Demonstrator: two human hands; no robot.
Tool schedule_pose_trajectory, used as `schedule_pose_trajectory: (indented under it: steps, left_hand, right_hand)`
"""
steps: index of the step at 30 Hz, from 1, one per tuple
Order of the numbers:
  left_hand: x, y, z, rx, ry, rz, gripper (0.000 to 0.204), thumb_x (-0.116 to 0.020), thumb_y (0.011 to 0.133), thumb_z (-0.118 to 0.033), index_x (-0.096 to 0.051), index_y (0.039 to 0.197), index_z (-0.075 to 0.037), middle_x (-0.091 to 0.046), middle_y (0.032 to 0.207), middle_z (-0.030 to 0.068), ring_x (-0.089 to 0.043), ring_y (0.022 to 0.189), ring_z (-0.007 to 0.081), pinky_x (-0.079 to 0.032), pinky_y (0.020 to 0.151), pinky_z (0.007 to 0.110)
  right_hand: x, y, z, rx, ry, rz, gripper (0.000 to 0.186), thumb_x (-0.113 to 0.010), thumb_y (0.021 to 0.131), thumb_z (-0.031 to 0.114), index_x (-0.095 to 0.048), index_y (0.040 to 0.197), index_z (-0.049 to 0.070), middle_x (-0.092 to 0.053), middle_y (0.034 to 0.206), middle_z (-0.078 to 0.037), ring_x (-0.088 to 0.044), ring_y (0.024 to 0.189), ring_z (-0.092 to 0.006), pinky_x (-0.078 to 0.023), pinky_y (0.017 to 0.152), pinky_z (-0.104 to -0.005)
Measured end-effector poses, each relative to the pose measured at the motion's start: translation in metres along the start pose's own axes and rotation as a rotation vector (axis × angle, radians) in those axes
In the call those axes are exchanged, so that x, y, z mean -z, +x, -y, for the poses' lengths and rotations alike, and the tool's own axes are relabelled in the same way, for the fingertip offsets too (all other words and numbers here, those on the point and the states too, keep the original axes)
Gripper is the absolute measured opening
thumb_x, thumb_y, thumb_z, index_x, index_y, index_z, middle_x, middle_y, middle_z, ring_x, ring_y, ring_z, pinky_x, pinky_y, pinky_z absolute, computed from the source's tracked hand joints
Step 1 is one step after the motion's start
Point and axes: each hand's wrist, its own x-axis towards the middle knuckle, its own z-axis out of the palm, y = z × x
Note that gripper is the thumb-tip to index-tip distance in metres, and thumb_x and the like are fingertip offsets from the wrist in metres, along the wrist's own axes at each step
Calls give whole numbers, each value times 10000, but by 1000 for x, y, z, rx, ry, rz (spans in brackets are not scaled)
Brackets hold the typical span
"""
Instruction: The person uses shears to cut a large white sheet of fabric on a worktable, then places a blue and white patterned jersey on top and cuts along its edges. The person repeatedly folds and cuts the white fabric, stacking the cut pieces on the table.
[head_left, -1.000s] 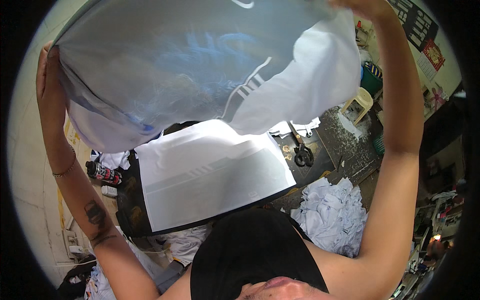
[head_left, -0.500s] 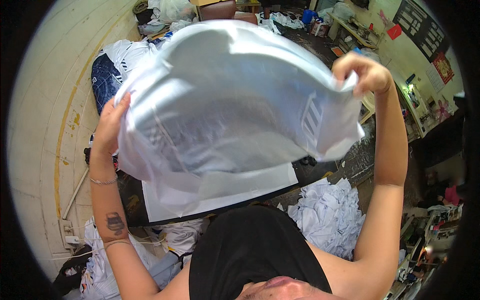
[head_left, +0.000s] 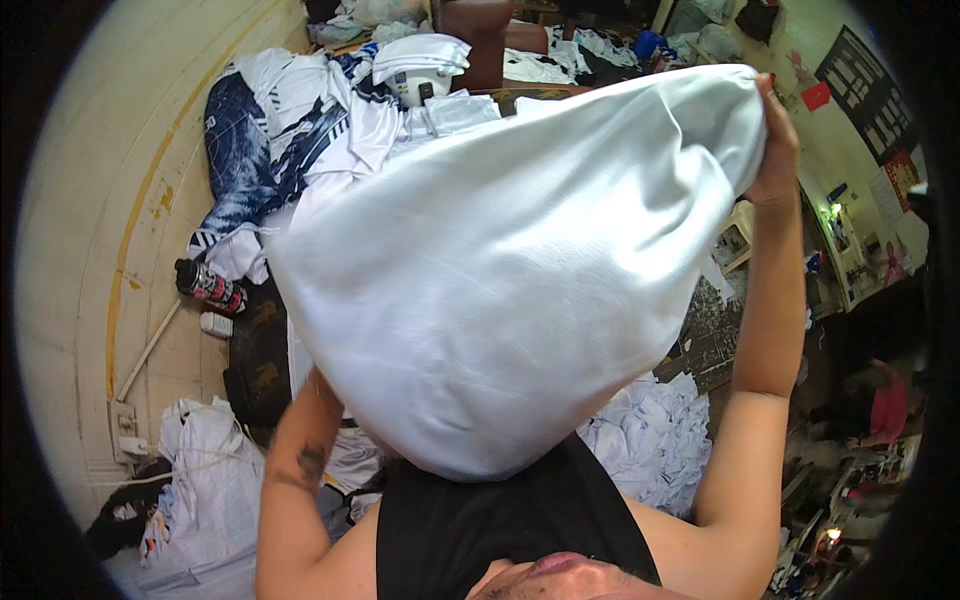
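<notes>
A large white garment billows in front of me and fills the middle of the view. My right hand is raised at the upper right and pinches one edge of the cloth. My left forearm rises from the lower left and goes under the cloth; the left hand itself is hidden behind the garment. The table below is mostly covered by it.
A heap of white and dark blue printed garments lies at the upper left. A spray can lies at the table's left edge. A stack of folded white cloth sits at the right, a white sack at the lower left.
The garment has come down and bunched into a rounded bag shape, now covering the white sheet on the table. My left hand has gone under the cloth; my right hand stays raised.
</notes>
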Motion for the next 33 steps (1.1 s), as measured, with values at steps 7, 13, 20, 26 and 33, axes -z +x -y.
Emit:
schedule_pose_trajectory:
  steps: [7, 13, 20, 26, 33]
  left_hand:
    - [99, -84, 94, 150, -989, 146, 880, -424, 1010, -707, -515, 1508, 13, -554, 1534, 141, -498, 1401, 337, -333, 1207, 517]
    - [111, -70, -15, -246, -627, 325, 974, -390, 992, -792, -494, 1524, 17, -517, 1575, 164, -492, 1423, 361, -325, 1228, 535]
    - [260, 15, -142, -518, 312, -657, 477, -646, 1065, -400, -633, 1326, -1, -666, 1306, 107, -612, 1201, 198, -478, 1056, 348]
    - [308, 67, -242, -510, 524, -665, 511, -634, 1065, -435, -608, 1393, -44, -650, 1324, 96, -624, 1193, 191, -502, 1026, 333]
    - [283, 48, -308, -485, 362, -167, 619, -671, 1049, -358, -494, 1568, -70, -590, 1476, 102, -580, 1303, 208, -434, 1132, 332]
  right_hand:
    - [50, -8, 40, 160, -74, -227, 381, -530, 1106, 327, -684, 1237, 3, -762, 1087, -116, -759, 984, -206, -637, 879, -390]
    - [71, -7, 43, 141, -231, 10, 133, -679, 1002, 190, -634, 1093, 105, -676, 1043, -10, -653, 949, -101, -519, 858, -257]
    - [61, 5, 63, 151, -397, -18, 441, -768, 961, 209, -670, 1370, 75, -734, 1159, -31, -673, 1065, -110, -518, 964, -288]
    - [30, 8, 73, 249, -378, -139, 291, -787, 936, 92, -709, 1195, -16, -758, 1031, -106, -741, 920, -184, -608, 864, -318]
    - [-3, -1, 80, 300, -228, -67, 350, -723, 944, 16, -672, 1285, -41, -753, 1118, -158, -752, 985, -241, -610, 900, -339]
